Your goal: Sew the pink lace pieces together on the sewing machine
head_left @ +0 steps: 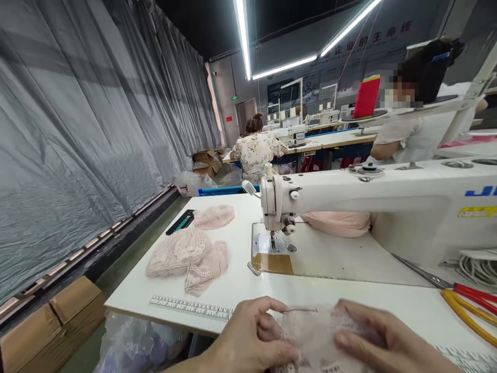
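A piece of pale pink lace fabric (310, 331) is stretched between my two hands at the front edge of the sewing table. My left hand (256, 336) is closed on its left side, thumb and fingers pinching the cloth. On the right side, my right hand (373, 331) grips the same piece, its thumb on top and its fingertips partly behind the cloth. Just beyond stands a white sewing machine (349, 191), its needle and presser foot (273, 241) above the metal plate. Nothing lies under the foot that I can make out.
Left of the machine lie a pile of pink lace (178, 254), another pink bundle (215, 216) and a dark phone-like object (180, 221). More pink fabric (337, 223) rests behind the machine arm. Scissors (462, 292) with red and yellow handles lie at the right. Two people sit beyond.
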`<state>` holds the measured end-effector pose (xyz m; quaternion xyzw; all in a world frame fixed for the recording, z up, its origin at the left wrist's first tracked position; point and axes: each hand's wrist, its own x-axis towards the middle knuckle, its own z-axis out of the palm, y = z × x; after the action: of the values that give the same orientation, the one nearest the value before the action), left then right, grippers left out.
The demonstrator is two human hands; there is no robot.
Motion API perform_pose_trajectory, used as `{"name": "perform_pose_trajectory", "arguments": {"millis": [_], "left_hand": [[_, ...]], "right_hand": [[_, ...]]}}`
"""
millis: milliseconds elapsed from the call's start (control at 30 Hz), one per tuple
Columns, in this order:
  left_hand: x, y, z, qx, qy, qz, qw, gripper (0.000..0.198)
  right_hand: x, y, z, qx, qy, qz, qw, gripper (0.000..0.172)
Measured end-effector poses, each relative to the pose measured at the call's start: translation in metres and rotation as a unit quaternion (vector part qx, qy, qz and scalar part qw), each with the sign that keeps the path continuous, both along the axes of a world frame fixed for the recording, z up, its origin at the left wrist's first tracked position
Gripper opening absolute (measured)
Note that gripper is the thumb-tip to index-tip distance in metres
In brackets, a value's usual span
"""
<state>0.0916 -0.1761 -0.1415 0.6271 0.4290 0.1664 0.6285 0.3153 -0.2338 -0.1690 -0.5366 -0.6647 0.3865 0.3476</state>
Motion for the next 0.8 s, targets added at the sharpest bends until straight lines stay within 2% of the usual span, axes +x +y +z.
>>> {"name": "perform_pose_trajectory", "arguments": {"millis": [33, 133, 200, 267, 300, 367, 467, 533, 600, 667, 733, 800], "left_hand": [[0.007, 0.009, -0.003, 0.012, -0.001, 0.02, 1.0, 0.054], [0.027, 0.038, -0.008, 0.058, -0.015, 0.048, 0.997, 0.056], [0.034, 0.055, -0.009, 0.083, -0.003, 0.018, 0.996, 0.065], [0.032, 0.067, -0.009, 0.135, 0.039, -0.026, 0.99, 0.075], [0.029, 0.071, -0.01, 0.185, 0.066, -0.041, 0.98, 0.076], [0.022, 0.077, -0.012, 0.332, 0.112, -0.049, 0.935, 0.065], [0.018, 0.085, -0.019, 0.558, 0.116, -0.062, 0.819, 0.029], [0.02, 0.091, -0.025, 0.66, 0.1, -0.095, 0.739, 0.015], [0.024, 0.098, -0.031, 0.721, 0.103, -0.125, 0.673, 0.013], [0.027, 0.102, -0.035, 0.749, 0.122, -0.139, 0.636, 0.017], [0.028, 0.106, -0.036, 0.76, 0.133, -0.139, 0.62, 0.019], [0.029, 0.108, -0.037, 0.764, 0.143, -0.142, 0.613, 0.02]], "right_hand": [[0.007, 0.019, 0.009, 0.045, -0.112, -0.006, 0.993, 0.035], [0.022, 0.077, 0.025, 0.104, -0.207, -0.023, 0.972, 0.022], [0.025, 0.104, 0.024, 0.144, -0.244, -0.036, 0.958, 0.009], [0.022, 0.115, 0.016, 0.184, -0.271, -0.056, 0.943, 0.015], [0.019, 0.116, 0.011, 0.199, -0.278, -0.064, 0.938, 0.019], [0.011, 0.111, 0.001, 0.219, -0.281, -0.062, 0.932, 0.022], [-0.001, 0.099, -0.007, 0.254, -0.298, -0.003, 0.92, 0.02], [-0.004, 0.096, -0.01, 0.278, -0.329, 0.039, 0.901, 0.017], [-0.001, 0.098, -0.015, 0.292, -0.36, 0.06, 0.884, 0.021], [0.004, 0.102, -0.021, 0.312, -0.383, 0.058, 0.867, 0.026], [0.01, 0.106, -0.026, 0.336, -0.407, 0.058, 0.847, 0.034], [0.013, 0.11, -0.028, 0.365, -0.428, 0.05, 0.825, 0.032]]}}
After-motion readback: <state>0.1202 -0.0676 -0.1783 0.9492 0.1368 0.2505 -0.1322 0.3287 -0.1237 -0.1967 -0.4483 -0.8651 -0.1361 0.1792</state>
